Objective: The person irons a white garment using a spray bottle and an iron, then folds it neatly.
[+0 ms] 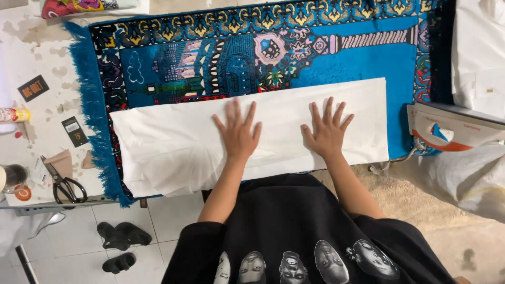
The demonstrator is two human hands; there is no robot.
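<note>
A long white folded cloth point(158, 142) lies across a blue patterned rug point(357, 58) that covers the table. My left hand point(239, 131) presses flat on the cloth near its middle, fingers spread. My right hand point(326, 131) lies flat on the cloth a little to the right, fingers also spread. Neither hand grips anything. The cloth's left end shows loose layered folds near the rug's fringe.
A white and orange iron point(447, 129) stands at the right, beside more white fabric point(478, 52). Black scissors point(66, 186), small dark cards point(73, 131) and a jar point(13, 179) sit on the worn table at left. Dark sandals point(118, 236) lie on the tiled floor.
</note>
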